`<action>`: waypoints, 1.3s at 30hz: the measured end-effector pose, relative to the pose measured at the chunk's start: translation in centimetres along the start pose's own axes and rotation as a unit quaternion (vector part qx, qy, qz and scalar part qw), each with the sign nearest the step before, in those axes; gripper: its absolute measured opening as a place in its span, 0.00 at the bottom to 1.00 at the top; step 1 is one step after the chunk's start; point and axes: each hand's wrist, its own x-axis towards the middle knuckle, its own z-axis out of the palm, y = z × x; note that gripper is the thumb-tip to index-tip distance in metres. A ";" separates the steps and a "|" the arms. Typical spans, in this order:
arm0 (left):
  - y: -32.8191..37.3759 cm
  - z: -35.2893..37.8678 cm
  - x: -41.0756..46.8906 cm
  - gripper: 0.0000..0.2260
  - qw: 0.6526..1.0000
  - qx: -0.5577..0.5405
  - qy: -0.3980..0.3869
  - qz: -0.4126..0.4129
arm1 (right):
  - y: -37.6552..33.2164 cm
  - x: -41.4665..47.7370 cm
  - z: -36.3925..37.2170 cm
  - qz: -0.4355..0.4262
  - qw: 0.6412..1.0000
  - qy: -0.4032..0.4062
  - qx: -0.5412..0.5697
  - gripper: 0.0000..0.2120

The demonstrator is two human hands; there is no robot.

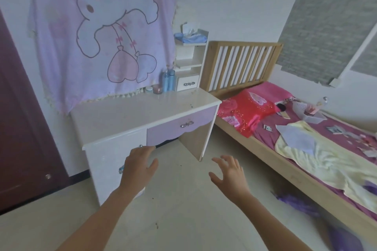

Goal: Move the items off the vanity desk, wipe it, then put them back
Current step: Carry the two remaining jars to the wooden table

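White glossy vanity desk (122, 116) held upright blue plastic bottles (169, 80), probably two, at its rear; left hand (138, 167) lay nearer than right hand (230, 173), both empty, fingers loosely spread.

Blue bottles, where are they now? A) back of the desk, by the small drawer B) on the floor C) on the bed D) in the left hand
A: the blue bottles stand at the back of the desk, right beside the small drawer.
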 end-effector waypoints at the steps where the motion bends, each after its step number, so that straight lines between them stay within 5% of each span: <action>1: 0.1 0.7 1.3 0.29 1.000 -0.003 0.001 -0.003 | 0.7 1.1 0.5 0.010 1.000 -0.011 -0.004 0.21; 6: -1.3 5.2 5.7 0.22 1.000 0.006 -0.017 -0.002 | 4.0 5.8 4.7 0.010 0.998 -0.063 -0.002 0.22; 12: -2.0 10.5 14.6 0.32 0.999 0.013 -0.014 -0.038 | 9.8 16.2 8.7 -0.023 0.996 -0.084 -0.002 0.20; 24: -5.4 18.0 28.9 0.28 0.978 0.035 0.039 -0.204 | 14.5 37.6 16.5 -0.109 0.972 -0.176 0.111 0.18; 27: -9.0 18.0 30.1 0.15 0.961 0.040 0.076 -0.264 | 13.6 41.0 18.7 -0.132 0.963 -0.211 0.101 0.27; 29: -11.3 18.3 31.6 0.15 0.954 0.053 0.084 -0.283 | 13.2 43.4 20.3 -0.145 0.955 -0.242 0.094 0.38; 32: -14.5 18.7 35.3 0.14 0.948 0.065 0.104 -0.294 | 12.5 47.7 22.5 -0.162 0.949 -0.249 0.102 0.43; 36: -18.1 19.5 42.3 0.16 0.949 0.061 0.098 -0.293 | 10.9 54.6 25.3 -0.172 0.950 -0.241 0.098 0.41; 39: -19.7 20.0 47.5 0.31 0.962 0.045 0.073 -0.258 | 9.5 59.4 27.6 -0.169 0.952 -0.240 0.088 0.38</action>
